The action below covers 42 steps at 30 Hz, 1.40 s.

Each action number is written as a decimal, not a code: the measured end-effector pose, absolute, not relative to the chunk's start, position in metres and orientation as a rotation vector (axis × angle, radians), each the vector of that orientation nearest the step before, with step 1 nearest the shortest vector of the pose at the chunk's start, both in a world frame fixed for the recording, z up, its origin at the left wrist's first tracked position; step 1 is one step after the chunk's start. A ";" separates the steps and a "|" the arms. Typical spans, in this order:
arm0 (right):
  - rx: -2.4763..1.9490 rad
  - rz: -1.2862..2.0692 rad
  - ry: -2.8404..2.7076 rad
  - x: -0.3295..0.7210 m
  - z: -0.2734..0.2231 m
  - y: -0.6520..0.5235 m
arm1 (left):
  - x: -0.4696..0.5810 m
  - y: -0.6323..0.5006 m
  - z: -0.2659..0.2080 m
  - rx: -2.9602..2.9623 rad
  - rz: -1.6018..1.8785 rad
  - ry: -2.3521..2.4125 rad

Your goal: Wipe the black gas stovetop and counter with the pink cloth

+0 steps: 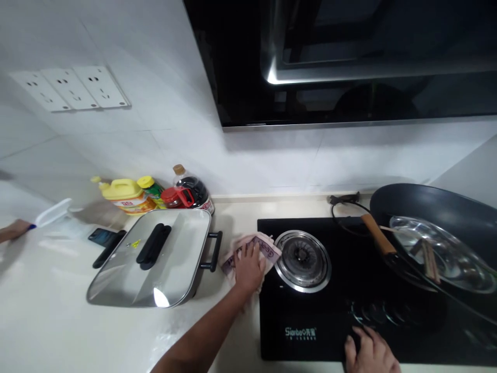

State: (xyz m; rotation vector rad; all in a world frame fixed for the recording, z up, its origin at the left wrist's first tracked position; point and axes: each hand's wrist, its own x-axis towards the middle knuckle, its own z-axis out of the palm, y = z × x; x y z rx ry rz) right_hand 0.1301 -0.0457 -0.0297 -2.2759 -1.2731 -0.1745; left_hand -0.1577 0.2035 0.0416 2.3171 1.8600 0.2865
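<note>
My left hand (248, 267) presses down on a pinkish cloth (267, 249) with dark lettering, its fingers spread over the fabric. The cloth lies on the pale countertop (229, 331) and laps over the left edge of the black gas cooktop (295, 311), right beside the round metal burner (303, 261). At the cooktop's front edge rests my right hand (370, 352), fingers apart and slightly bent, holding nothing. Left of the cloth stands a rectangular electric pan (212, 251) under a glass lid (180, 259) with a black handle.
A large wok (438, 202) holding a metal basin (458, 254) and a wooden-handled pan (378, 233) crowd the cooktop's right. A yellow jug (124, 194) and sauce bottle (194, 189) stand by the wall. Another person's hand (15, 230) is at far left. A range hood (349, 98) hangs above.
</note>
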 end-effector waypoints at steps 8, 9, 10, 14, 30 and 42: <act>-2.283 -0.271 -1.321 0.117 -0.024 -0.044 | -0.174 0.075 0.028 2.345 0.275 1.539; -2.289 -0.272 -1.329 0.118 -0.024 -0.044 | -0.174 0.067 0.030 2.330 0.271 1.484; -2.295 -0.271 -1.328 0.119 -0.024 -0.045 | -0.175 0.061 0.033 2.309 0.273 1.432; -2.284 -0.293 -1.273 0.115 -0.012 -0.037 | -0.190 0.055 0.043 2.178 0.421 1.324; -1.722 0.636 -2.188 -0.087 0.046 0.008 | -0.323 0.060 0.002 2.217 0.986 1.653; -2.050 0.041 -1.762 0.070 0.005 -0.050 | -0.334 0.056 -0.001 2.314 0.792 1.688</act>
